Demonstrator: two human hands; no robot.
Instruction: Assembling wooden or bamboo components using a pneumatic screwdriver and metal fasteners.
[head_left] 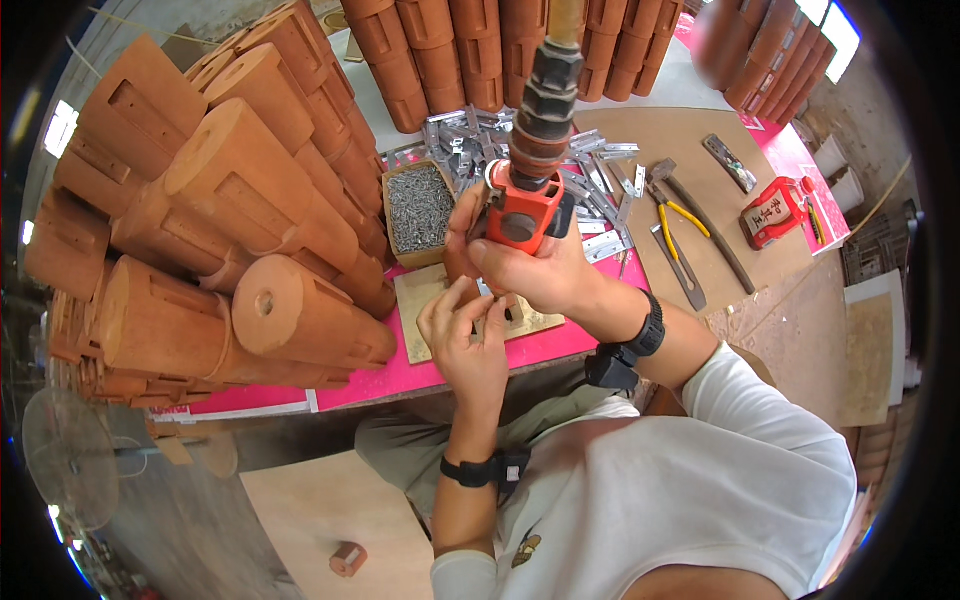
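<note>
My right hand (540,272) is wrapped around a red power screwdriver (522,215), whose dark coupling and hose rise toward the top of the view. Just left of it, my left hand (462,335) is curled, its fingertips drawn together at a reddish-brown block (512,308). What those fingers pinch is too small and covered to make out. The block lies on a pale wooden board (418,300), partly hidden by both hands. Behind my left hand stands a box of small screws (418,210). Beyond the screwdriver lie loose metal brackets (602,190) in a heap.
Stacked reddish-brown cylinders (300,300) crowd the left of the pink table (375,385), with more stacks (485,55) behind. On the right lie a hammer (705,225), yellow-handled pliers (680,235), a cutter (728,162) and a red container (773,213). A small block (348,560) is below.
</note>
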